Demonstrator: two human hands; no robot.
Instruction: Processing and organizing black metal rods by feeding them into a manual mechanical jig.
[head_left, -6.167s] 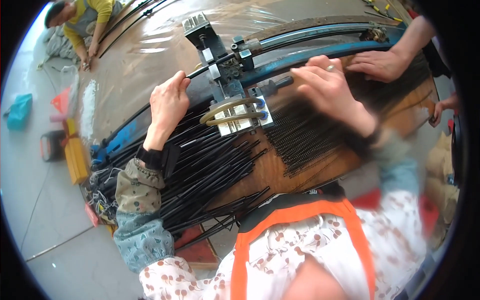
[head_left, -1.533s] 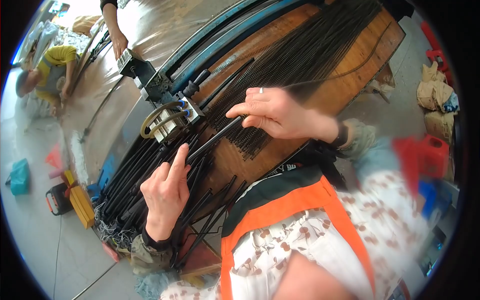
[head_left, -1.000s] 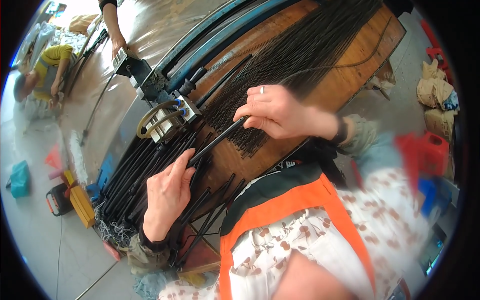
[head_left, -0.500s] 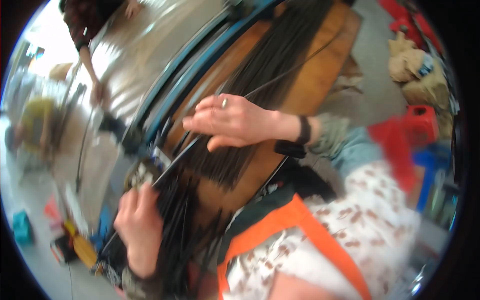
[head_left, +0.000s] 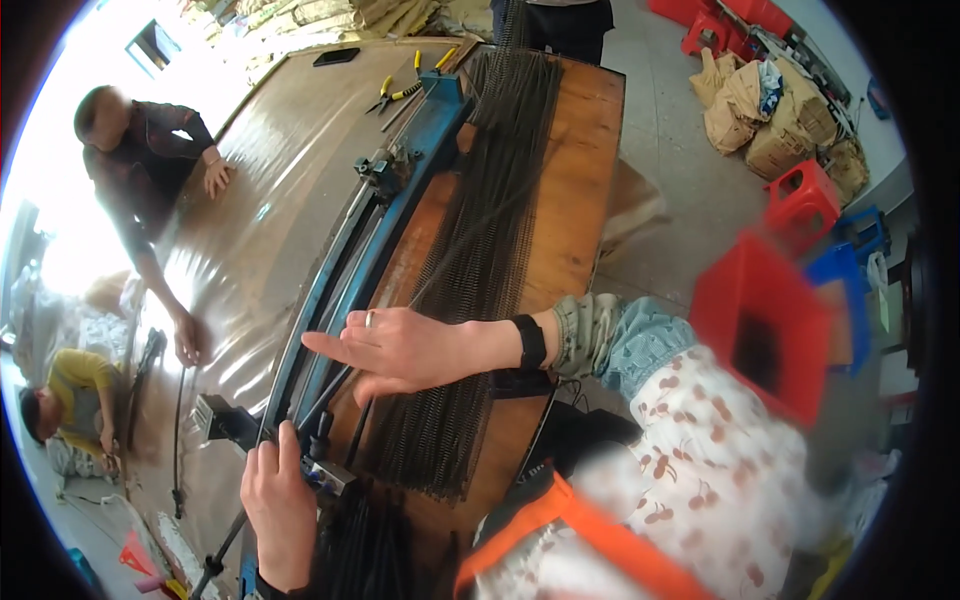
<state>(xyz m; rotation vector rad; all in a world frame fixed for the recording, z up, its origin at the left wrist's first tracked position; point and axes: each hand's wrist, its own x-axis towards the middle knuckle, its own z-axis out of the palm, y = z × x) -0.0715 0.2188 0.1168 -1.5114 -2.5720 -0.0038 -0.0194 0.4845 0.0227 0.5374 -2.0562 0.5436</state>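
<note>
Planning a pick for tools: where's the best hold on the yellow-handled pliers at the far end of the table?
Probably the two yellow handles of the pliers, closing across both. They lie flat on the brown tabletop, handles spread toward the blue rail, dark jaws pointing away, so come from above. A second pair lies close beside, so stay on the handle end.

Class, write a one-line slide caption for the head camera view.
Left hand on the metal fitting of a blue rail; right hand spread over dark coiled wire mesh on a wooden bench.

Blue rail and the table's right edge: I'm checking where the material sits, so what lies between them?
In the head view, a dark wire mesh strip lies along the wooden table, right of the blue rail.
</note>
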